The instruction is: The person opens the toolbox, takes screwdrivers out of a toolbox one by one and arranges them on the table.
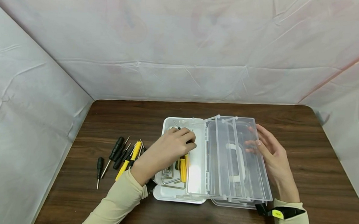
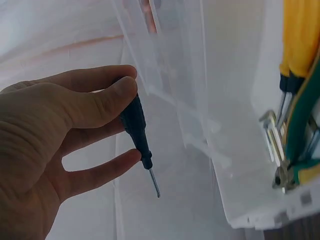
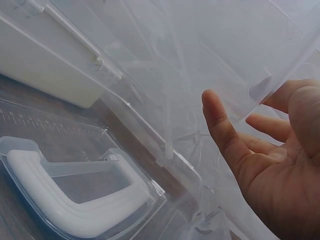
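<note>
My left hand (image 1: 178, 142) is over the white toolbox (image 1: 197, 173), pinching a small dark-handled screwdriver (image 2: 134, 125) between thumb and fingers, its thin metal tip pointing down in the left wrist view. Under that hand in the box lie hex keys (image 1: 173, 185), yellow-handled tools (image 1: 183, 170) and a tool with green handles (image 2: 300, 120). At the right, my right hand (image 1: 273, 157) holds the raised clear tray (image 1: 225, 161) by its outer edge, with the thumb in front and fingertips showing through the plastic.
Several black and yellow screwdrivers (image 1: 114, 149) lie on the brown table (image 1: 130, 119) left of the box. One short black screwdriver (image 1: 99, 167) lies apart from them. Beneath the clear tray is the box's lid with a white handle (image 3: 85, 217). Pale sheeting (image 1: 171, 40) surrounds the table.
</note>
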`<state>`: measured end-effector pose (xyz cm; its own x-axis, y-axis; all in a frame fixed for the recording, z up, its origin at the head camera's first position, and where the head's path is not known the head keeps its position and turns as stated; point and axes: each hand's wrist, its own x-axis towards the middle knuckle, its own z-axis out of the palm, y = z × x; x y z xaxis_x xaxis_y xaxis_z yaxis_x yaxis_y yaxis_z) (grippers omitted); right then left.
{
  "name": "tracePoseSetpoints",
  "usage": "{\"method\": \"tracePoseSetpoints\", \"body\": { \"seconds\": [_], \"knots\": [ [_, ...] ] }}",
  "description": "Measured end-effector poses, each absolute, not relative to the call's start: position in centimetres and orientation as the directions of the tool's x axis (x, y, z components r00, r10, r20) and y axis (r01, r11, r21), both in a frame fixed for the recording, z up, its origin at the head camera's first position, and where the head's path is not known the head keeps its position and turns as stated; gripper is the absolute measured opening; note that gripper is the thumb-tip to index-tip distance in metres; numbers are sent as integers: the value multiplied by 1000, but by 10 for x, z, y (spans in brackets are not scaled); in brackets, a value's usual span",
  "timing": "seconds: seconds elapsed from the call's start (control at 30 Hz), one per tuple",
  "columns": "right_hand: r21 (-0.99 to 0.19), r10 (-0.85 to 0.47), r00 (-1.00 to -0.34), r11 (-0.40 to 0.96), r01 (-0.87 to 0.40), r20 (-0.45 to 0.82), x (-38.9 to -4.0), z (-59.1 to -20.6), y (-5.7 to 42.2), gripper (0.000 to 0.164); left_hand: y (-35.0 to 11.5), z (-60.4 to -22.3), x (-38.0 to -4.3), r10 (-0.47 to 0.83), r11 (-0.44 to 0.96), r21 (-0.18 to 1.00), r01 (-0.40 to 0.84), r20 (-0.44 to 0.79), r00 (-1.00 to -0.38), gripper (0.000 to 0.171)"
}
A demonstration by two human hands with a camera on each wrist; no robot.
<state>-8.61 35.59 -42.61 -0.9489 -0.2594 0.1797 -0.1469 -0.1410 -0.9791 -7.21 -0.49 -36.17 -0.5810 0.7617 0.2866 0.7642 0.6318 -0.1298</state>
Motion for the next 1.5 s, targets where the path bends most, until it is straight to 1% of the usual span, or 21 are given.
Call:
{"method": "tracePoseSetpoints", "body": {
  "seconds": [0.1, 0.27, 0.47, 0.7, 0.83, 0.97, 1.1, 1.23, 1.33, 1.5],
  "knots": [
    [-979, -255, -950, -142, -145, 178, -87, -426, 356, 54, -14, -361, -74, 733, 660, -120, 741, 316, -602, 18],
    [-976, -274, -943, -160, -149, 189, -88, -427, 357, 55, -28, -362, -76, 677, 717, -112, 689, 348, -648, 23],
    [-977, -265, -946, -152, -152, 189, -88, -428, 357, 54, -39, -362, -74, 621, 769, -89, 632, 334, -709, 25],
    [-978, -269, -944, -136, -159, 191, -88, -428, 358, 55, -53, -366, -72, 563, 809, -37, 586, 334, -756, 38],
    [-979, -266, -945, -127, -161, 190, -88, -427, 359, 55, -61, -370, -72, 529, 828, -7, 561, 338, -778, 35],
    [-979, -262, -947, -135, -156, 187, -87, -427, 359, 55, -70, -373, -70, 484, 855, 28, 519, 319, -815, 38],
    [-980, -242, -954, -135, -145, 175, -86, -426, 357, 54, -82, -375, -69, 430, 878, 76, 472, 307, -849, 32],
    [-979, -246, -953, -143, -146, 178, -86, -426, 357, 54, -95, -380, -66, 392, 890, 118, 441, 298, -871, 24],
    [-976, -268, -945, -156, -150, 188, -87, -426, 358, 55, -104, -386, -64, 366, 899, 142, 415, 280, -888, 22],
    [-977, -264, -946, -150, -154, 190, -86, -426, 358, 55, -119, -399, -59, 303, 912, 200, 357, 258, -918, 17]
  ]
}}
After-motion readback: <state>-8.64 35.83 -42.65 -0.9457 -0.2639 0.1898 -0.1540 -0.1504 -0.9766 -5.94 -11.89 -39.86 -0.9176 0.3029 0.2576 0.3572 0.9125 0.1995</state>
